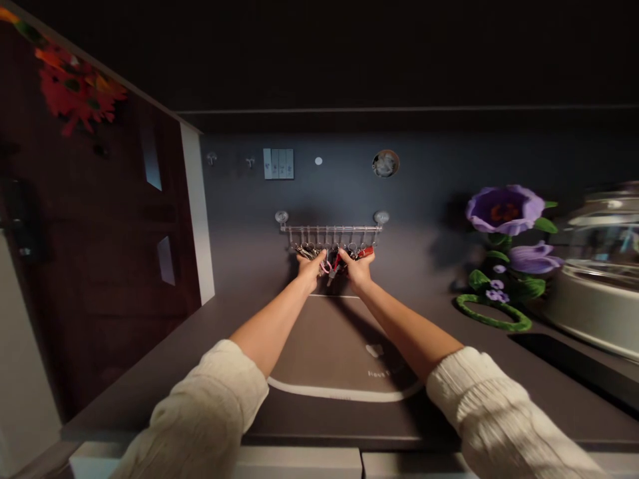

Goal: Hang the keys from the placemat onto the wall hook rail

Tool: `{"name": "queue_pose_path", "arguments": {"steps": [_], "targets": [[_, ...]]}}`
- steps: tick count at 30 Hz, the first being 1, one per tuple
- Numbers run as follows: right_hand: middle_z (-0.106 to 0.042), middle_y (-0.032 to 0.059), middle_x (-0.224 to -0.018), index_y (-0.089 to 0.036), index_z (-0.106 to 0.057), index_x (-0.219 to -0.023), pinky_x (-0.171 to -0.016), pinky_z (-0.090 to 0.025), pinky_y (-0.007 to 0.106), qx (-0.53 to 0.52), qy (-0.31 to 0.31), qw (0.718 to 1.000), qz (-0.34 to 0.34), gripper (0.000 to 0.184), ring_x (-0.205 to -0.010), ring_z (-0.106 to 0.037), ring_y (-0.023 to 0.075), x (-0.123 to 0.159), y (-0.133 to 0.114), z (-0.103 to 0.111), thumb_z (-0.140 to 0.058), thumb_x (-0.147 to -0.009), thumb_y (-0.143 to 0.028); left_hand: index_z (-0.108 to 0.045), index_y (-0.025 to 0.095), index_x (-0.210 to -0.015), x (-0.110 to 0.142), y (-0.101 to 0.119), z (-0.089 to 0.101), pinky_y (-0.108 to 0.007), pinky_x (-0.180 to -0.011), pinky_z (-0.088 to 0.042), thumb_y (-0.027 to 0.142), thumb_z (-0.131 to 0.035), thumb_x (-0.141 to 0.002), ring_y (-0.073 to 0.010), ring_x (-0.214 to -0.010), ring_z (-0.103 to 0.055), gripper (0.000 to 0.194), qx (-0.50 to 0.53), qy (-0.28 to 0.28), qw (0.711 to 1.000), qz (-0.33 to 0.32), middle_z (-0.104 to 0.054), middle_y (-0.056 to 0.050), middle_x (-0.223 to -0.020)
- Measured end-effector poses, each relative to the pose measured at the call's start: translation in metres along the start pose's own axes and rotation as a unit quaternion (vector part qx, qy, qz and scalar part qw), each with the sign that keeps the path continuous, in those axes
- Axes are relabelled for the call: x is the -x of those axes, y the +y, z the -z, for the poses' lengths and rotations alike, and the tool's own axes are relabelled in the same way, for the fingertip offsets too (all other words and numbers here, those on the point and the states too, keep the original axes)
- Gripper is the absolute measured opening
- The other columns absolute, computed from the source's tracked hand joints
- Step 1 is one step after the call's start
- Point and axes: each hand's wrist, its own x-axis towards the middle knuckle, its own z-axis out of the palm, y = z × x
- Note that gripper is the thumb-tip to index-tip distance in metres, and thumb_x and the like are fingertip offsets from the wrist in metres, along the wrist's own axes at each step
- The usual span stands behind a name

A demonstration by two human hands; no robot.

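Observation:
Both arms reach forward to a wall-mounted hook rack (pixel 332 229), a clear or metal bar with a row of hooks. Bunches of keys (pixel 331 274) on rings hang from it. At the left part of the row, my left hand (pixel 310 268) is closed around a bunch of keys, thumb on top. My right hand (pixel 357 269) closes around keys at the right part, where a red key fob (pixel 366 252) shows beside the fingers. A pink ring (pixel 325 267) hangs between the hands. The fingers under the keys are mostly hidden.
A brown mat (pixel 332 346) with a pale border lies on the dark counter (pixel 349 419). Purple fabric flowers (pixel 505 209), a green ring (pixel 492 322) and a pale round appliance (pixel 599 293) stand at right. Switches (pixel 278 163) and small hooks (pixel 250 161) are on the wall.

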Motion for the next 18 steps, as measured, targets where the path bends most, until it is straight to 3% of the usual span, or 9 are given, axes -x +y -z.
{"name": "queue_pose_path", "arguments": {"steps": [6,11,18], "targets": [[-0.056,0.0062,-0.111,-0.024,-0.025,-0.111,-0.085,-0.046,0.026,-0.008,0.087,0.996,-0.025,0.058,-0.092,-0.059,0.0121,0.007,-0.016,-0.014,-0.061,-0.067,-0.033,-0.029,0.025,-0.099,0.014,0.017,-0.02,-0.026,-0.05,-0.05,0.03,-0.052,-0.08,-0.0077,-0.049,-0.055,0.031,0.045,0.042,0.997,0.05,-0.055,0.004,-0.075],[-0.051,0.0091,-0.121,-0.021,-0.015,-0.124,-0.091,-0.042,0.027,-0.015,0.164,0.986,-0.027,0.065,-0.101,-0.056,0.0122,0.005,-0.032,-0.03,-0.054,-0.073,-0.031,-0.028,0.025,-0.1,0.018,0.035,-0.037,-0.028,-0.053,-0.052,0.03,-0.045,-0.084,-0.0107,-0.056,-0.059,0.024,0.125,0.103,0.984,0.078,-0.056,0.001,-0.082],[-0.041,0.0136,-0.131,-0.017,-0.003,-0.131,-0.097,-0.037,0.029,-0.005,0.201,0.979,-0.034,0.06,-0.113,-0.049,0.0125,-0.006,-0.045,-0.045,-0.036,-0.082,-0.026,-0.03,0.023,-0.101,0.011,0.053,-0.054,-0.028,-0.054,-0.052,0.025,-0.041,-0.084,-0.0142,-0.066,-0.061,0.02,0.169,0.179,0.967,0.065,-0.056,-0.005,-0.094]]}}
